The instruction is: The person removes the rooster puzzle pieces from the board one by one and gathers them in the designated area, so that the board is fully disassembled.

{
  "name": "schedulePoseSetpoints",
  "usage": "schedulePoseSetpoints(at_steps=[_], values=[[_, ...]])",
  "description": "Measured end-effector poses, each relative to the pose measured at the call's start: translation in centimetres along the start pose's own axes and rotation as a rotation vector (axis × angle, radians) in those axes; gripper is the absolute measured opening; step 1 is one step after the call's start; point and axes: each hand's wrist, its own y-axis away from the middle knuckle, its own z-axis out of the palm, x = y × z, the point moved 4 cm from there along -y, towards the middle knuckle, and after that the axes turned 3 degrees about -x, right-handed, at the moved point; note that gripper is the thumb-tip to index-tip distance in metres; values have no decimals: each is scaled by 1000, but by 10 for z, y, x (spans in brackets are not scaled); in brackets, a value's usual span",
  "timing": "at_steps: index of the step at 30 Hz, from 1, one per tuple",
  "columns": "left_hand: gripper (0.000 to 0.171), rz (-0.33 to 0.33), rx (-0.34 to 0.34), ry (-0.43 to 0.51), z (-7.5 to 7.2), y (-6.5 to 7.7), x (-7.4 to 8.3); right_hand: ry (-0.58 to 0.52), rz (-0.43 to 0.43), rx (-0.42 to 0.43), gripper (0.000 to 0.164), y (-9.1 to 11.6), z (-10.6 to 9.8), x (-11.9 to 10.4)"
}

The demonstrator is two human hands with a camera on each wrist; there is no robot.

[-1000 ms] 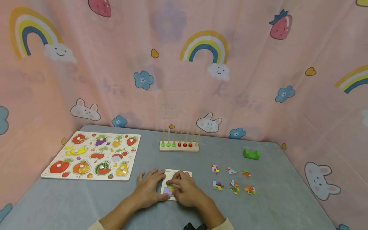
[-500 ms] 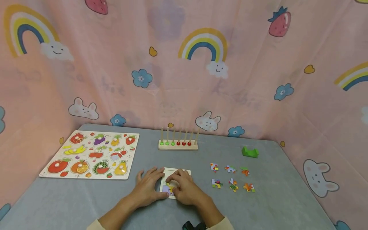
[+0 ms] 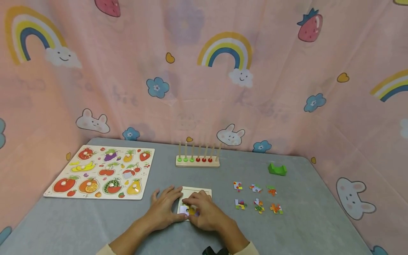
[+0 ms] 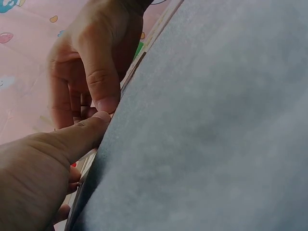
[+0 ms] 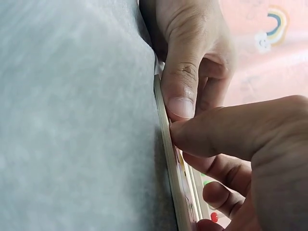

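Note:
A small light wooden puzzle board (image 3: 197, 189) lies in the middle, with lilac and yellow jigsaw pieces (image 3: 184, 209) in its near part. My left hand (image 3: 163, 209) holds the board along its left side, fingers at the far left corner and thumb at the near edge. My right hand (image 3: 206, 211) bends over the board and pinches a yellow jigsaw piece (image 3: 192, 210) between thumb and fingers; the hand covers much of it. In the left wrist view, the right thumb (image 4: 102, 82) points down beside the left thumb (image 4: 86, 134). The right wrist view shows both thumbs close together at the board's edge (image 5: 166, 139).
Several loose jigsaw pieces (image 3: 259, 205) lie in two rows to the right. Behind them sits a green bridge-shaped block (image 3: 277, 169). A fruit knob puzzle (image 3: 101, 171) lies at the left. At the back stands a peg rack (image 3: 197, 163) with green and red beads.
The right thumb and fingers have shifted slightly over the board, and the coloured pieces beneath show differently. The left hand stays in place. The head view has shifted a little.

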Motion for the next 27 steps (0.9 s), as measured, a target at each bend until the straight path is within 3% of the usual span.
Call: schedulePoseSetpoints(at_steps=[11,17,27], values=[[66,13,13,-8,0,0,0,10,-1,22,42,1,-3,-3],[67,26,17,-20,2,0,1,0,-29,77,42,4,-9,-3],[66,5,3,-7,1,0,1,-117,14,85,41,14,-29,-4]])
